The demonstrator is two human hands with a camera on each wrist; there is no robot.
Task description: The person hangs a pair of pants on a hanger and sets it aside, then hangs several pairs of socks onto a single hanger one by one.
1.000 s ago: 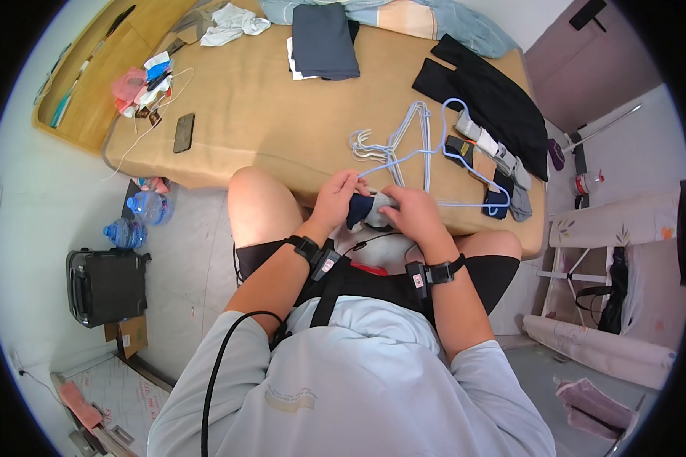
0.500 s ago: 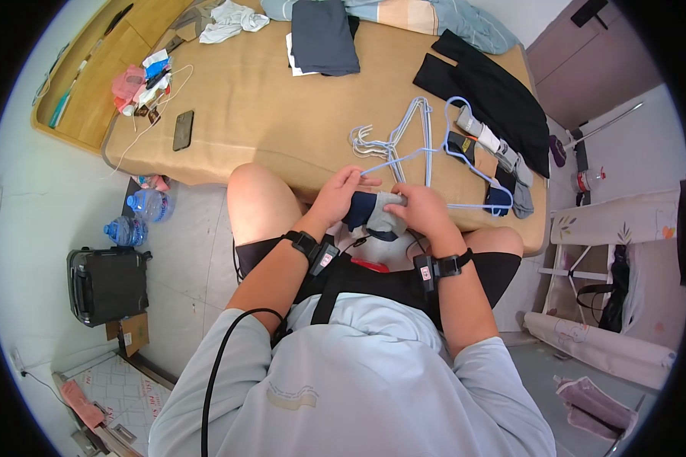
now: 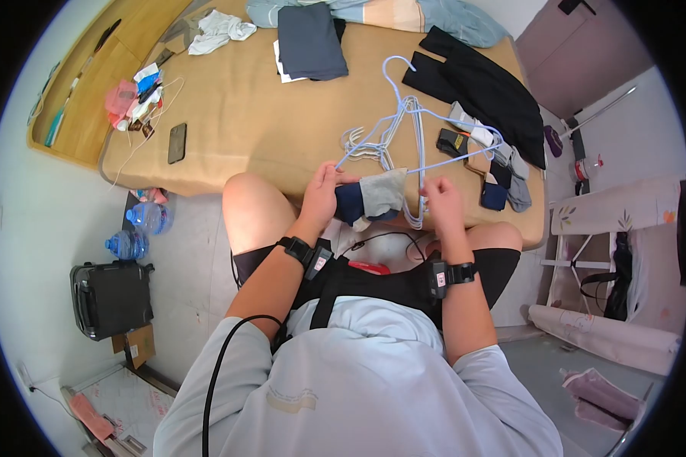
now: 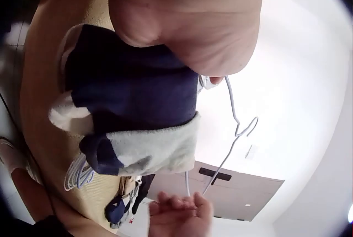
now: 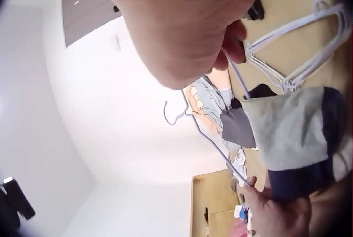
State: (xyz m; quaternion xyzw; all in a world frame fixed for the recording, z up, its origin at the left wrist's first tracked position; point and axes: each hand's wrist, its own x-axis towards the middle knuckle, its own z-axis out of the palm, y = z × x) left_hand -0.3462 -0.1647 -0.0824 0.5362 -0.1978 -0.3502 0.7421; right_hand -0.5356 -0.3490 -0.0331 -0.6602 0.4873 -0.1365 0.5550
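Note:
My left hand (image 3: pixel 321 196) pinches the left corner of a blue wire hanger (image 3: pixel 451 113), thumb on the wire in the right wrist view. Navy-and-grey socks (image 3: pixel 383 194) hang over its bottom bar beside the left hand. A navy sock (image 4: pixel 138 91) with a pale toe is nearest that palm; a grey one (image 5: pixel 289 129) with navy parts lies alongside, farther along the bar. Close below the bar, right of the socks, my right hand (image 3: pixel 447 206) has loosely curled fingers, and nothing shows between them. Its fingertips overlap the wire in the right wrist view.
More hangers (image 3: pixel 411 145) lie on the bed (image 3: pixel 229 99) behind the held one. Several socks (image 3: pixel 495 171) lie at the bed's right, beside black trousers (image 3: pixel 484 87). Folded grey clothing (image 3: pixel 312 42) is at the back, a phone (image 3: pixel 177 143) at the left.
The held hanger has tilted, its hook moving left and its right end rising. The right hand has come away from the grey sock, moving right. The left hand has shifted slightly left.

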